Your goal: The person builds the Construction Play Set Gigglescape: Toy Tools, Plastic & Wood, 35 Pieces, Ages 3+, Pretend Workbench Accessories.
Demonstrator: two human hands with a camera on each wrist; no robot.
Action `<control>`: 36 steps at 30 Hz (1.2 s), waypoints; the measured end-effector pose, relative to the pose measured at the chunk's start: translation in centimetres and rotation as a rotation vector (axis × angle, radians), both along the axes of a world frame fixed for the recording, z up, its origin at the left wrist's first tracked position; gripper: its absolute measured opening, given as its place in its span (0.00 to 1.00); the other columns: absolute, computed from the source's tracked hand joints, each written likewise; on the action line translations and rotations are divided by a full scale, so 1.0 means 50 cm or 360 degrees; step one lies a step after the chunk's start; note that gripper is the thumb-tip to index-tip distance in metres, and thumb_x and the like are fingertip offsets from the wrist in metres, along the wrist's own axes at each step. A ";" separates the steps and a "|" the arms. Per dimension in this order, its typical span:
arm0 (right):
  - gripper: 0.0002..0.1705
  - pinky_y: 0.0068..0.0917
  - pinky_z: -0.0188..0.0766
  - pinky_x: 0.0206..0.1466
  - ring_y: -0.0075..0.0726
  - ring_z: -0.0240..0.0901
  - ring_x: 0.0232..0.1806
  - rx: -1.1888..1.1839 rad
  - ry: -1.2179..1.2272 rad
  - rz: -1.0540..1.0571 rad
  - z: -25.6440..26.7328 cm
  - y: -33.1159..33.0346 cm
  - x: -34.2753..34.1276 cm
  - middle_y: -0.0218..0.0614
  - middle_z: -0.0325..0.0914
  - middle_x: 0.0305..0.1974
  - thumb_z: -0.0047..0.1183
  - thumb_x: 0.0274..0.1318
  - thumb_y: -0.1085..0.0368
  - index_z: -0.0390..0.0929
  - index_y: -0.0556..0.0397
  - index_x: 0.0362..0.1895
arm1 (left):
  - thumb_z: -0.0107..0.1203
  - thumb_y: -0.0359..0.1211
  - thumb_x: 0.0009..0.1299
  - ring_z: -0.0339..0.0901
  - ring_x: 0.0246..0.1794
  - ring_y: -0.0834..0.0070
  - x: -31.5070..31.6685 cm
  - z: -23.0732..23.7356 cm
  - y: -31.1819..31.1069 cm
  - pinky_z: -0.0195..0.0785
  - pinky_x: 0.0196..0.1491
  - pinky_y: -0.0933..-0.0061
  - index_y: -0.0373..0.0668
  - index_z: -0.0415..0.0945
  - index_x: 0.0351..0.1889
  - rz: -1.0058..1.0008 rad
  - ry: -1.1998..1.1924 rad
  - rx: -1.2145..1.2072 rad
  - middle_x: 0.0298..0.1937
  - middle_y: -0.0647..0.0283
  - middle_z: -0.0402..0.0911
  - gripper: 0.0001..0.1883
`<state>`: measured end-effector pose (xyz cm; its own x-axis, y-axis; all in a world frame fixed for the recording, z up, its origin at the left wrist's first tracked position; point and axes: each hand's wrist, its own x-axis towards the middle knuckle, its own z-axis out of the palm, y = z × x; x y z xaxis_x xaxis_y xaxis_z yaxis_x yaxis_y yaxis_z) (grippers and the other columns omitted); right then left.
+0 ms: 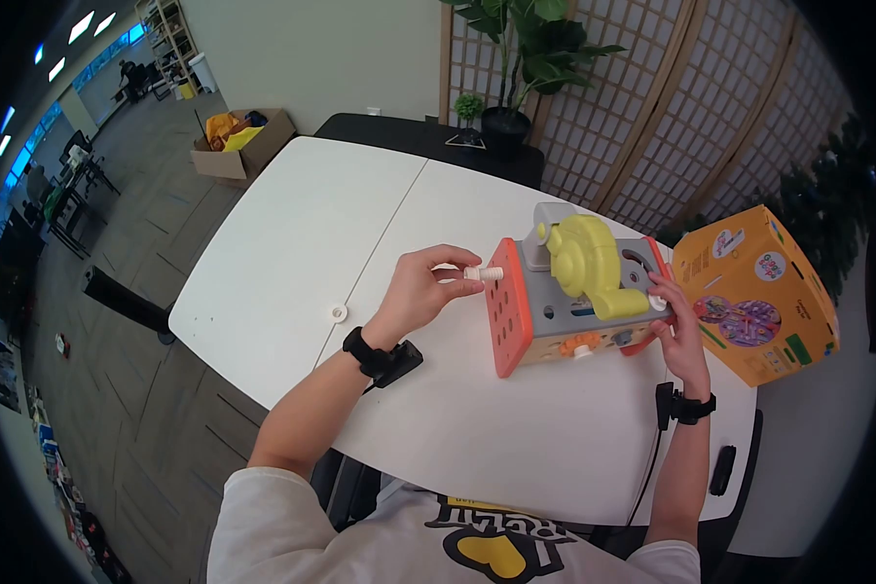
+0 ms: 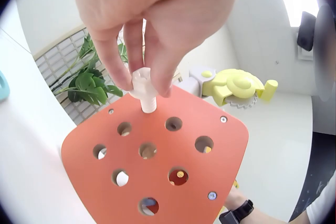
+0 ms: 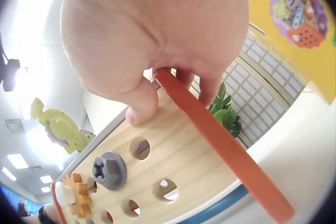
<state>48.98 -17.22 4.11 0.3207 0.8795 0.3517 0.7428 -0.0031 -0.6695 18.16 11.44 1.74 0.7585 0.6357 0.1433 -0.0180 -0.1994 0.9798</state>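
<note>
Thumb and fingertips of the left hand (image 1: 424, 290) pinch a white bolt (image 1: 491, 274), between nine and ten o'clock from the middle of the toy box (image 1: 540, 292). On my left wrist feed the bolt's threaded end meets the perforated red panel (image 2: 163, 142) near its twelve o'clock corner; from here I can't tell whether it has entered a hole.

Over between three and four o'clock of the box, the right hand (image 1: 683, 336) grips the opposite red panel (image 3: 211, 129), thumb on the wooden side, fingers beyond the edge. My right wrist feed also gives me a grey hex bolt (image 3: 109, 171) on the wooden face, with an orange gear (image 3: 80, 196) between seven and eight o'clock from it.

A yellow toy tool (image 1: 586, 263) sits on top of the box. I see a white ring (image 1: 339, 313) lying on the table (image 1: 438, 419), between eight and nine o'clock from the left hand, and a yellow carton (image 1: 761, 292) at three o'clock from the toy box.
</note>
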 end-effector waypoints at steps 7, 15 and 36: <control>0.29 0.42 0.59 0.78 0.48 0.64 0.76 0.0001 -0.0065 0.0046 -0.002 -0.002 0.007 0.41 0.71 0.73 0.58 0.58 0.73 0.73 0.51 0.65 | 0.70 0.26 0.68 0.82 0.56 0.72 0.042 -0.039 -0.024 0.84 0.57 0.70 0.35 0.84 0.47 0.0075 -0.0101 0.0122 0.57 0.56 0.84 0.11; 0.36 0.40 0.64 0.77 0.40 0.70 0.71 -0.0161 0.0948 -0.0084 -0.081 -0.044 -0.003 0.43 0.74 0.68 0.63 0.60 0.76 0.66 0.56 0.72 | 0.74 0.27 0.61 0.78 0.67 0.51 0.000 -0.040 -0.045 0.76 0.66 0.59 0.45 0.70 0.71 -0.0134 0.0102 0.1119 0.78 0.49 0.68 0.38; 0.36 0.29 0.74 0.59 0.29 0.74 0.58 -0.0007 0.0801 0.0036 -0.041 -0.068 -0.050 0.39 0.79 0.57 0.54 0.73 0.60 0.59 0.61 0.78 | 0.80 0.41 0.54 0.63 0.80 0.66 0.000 0.009 -0.003 0.59 0.81 0.59 0.55 0.50 0.85 -0.0488 -0.0069 -0.0065 0.81 0.59 0.64 0.62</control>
<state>46.48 -20.60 2.04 0.4303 0.8894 0.1545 0.3280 0.0054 -0.9447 18.15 11.31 2.17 0.9096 0.3840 0.1588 -0.1131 -0.1390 0.9838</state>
